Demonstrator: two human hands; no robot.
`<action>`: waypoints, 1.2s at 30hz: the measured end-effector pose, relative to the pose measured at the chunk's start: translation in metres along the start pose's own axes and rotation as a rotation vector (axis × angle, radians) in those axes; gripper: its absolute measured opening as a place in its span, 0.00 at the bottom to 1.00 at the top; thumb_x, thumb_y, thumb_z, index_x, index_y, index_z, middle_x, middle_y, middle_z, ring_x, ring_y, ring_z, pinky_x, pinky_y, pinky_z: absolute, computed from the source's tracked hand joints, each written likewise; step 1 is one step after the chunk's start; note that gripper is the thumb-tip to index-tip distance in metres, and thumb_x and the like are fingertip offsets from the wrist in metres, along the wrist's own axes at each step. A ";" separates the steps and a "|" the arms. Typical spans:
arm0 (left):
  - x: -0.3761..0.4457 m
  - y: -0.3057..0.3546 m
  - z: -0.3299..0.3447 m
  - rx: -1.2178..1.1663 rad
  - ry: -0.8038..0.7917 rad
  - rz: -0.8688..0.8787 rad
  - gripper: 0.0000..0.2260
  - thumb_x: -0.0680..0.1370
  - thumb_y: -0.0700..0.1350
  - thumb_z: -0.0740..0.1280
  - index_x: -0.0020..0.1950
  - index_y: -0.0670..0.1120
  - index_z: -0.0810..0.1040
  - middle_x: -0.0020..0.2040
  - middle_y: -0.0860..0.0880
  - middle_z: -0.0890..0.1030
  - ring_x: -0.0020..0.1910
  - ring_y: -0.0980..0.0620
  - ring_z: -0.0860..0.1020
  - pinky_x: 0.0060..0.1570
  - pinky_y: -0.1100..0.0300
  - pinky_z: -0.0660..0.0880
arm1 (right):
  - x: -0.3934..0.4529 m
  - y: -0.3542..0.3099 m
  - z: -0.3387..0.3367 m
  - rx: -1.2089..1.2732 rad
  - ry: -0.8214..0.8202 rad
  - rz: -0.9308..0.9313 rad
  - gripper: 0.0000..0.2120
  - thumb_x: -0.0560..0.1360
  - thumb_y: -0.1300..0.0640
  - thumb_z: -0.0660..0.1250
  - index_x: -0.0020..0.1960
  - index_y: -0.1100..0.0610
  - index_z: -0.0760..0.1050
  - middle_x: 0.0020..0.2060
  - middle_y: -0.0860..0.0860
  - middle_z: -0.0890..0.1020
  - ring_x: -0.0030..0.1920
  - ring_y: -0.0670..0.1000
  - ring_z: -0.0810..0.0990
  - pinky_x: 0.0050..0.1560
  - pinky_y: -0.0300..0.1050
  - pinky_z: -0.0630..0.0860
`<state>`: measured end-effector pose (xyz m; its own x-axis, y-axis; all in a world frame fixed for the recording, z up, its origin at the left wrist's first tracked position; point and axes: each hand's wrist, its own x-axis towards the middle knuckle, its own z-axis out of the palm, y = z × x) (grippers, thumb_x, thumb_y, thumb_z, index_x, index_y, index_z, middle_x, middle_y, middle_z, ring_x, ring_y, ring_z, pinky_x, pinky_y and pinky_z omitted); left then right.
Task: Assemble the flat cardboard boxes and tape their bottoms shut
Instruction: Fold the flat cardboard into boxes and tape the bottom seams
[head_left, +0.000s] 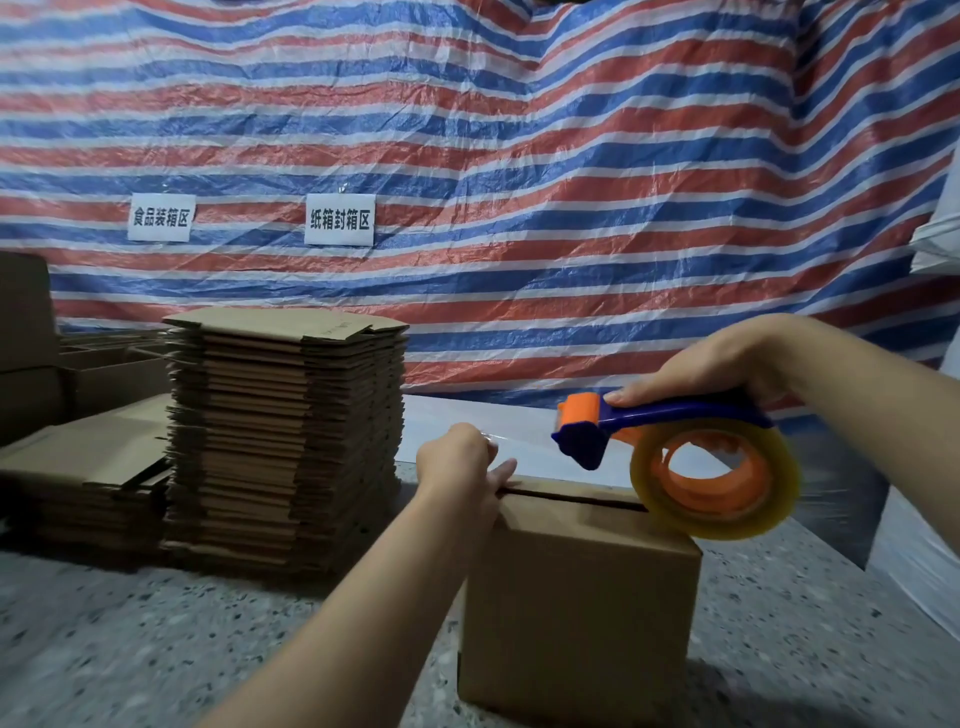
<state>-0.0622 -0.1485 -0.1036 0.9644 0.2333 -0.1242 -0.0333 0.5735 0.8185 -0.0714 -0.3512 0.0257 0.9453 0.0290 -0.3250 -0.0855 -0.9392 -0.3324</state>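
An assembled cardboard box (579, 608) stands on the speckled table, its folded flaps facing up with a dark seam across the top. My left hand (460, 465) sits at the box's far left top corner and pinches the free end of the clear tape. My right hand (727, 364) grips the blue handle of a tape dispenser (670, 447) with an orange core and a clear tape roll, held just above the right end of the seam. A strip of tape stretches between the two hands.
A tall stack of flat cardboard boxes (288, 436) rises left of the box, with a lower stack (88, 467) beside it and assembled boxes (26, 332) at far left. A striped tarp (519, 156) with two paper labels hangs behind. The speckled table (130, 639) extends in front.
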 end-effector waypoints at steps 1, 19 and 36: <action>0.000 0.005 -0.002 0.044 -0.009 0.015 0.09 0.81 0.36 0.58 0.41 0.44 0.69 0.40 0.47 0.74 0.36 0.51 0.76 0.35 0.57 0.77 | 0.000 -0.001 -0.001 0.015 0.009 -0.015 0.39 0.57 0.30 0.72 0.57 0.57 0.77 0.39 0.54 0.87 0.33 0.50 0.85 0.33 0.42 0.80; 0.012 0.000 -0.069 0.754 -0.037 0.309 0.13 0.76 0.46 0.69 0.34 0.42 0.82 0.26 0.52 0.79 0.20 0.58 0.70 0.24 0.66 0.68 | 0.022 -0.035 0.009 -0.205 -0.077 0.053 0.28 0.70 0.32 0.70 0.51 0.57 0.80 0.34 0.51 0.85 0.31 0.47 0.83 0.32 0.38 0.79; 0.009 -0.032 -0.076 0.748 -0.124 0.146 0.19 0.79 0.55 0.67 0.37 0.42 0.78 0.24 0.53 0.71 0.24 0.55 0.67 0.22 0.65 0.63 | 0.026 -0.038 0.012 -0.210 -0.087 0.069 0.30 0.67 0.31 0.72 0.51 0.57 0.80 0.34 0.51 0.85 0.29 0.47 0.82 0.30 0.37 0.78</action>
<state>-0.0723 -0.1047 -0.1735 0.9876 0.1509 0.0422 -0.0194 -0.1497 0.9885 -0.0476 -0.3106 0.0193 0.9079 -0.0172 -0.4188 -0.0733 -0.9903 -0.1183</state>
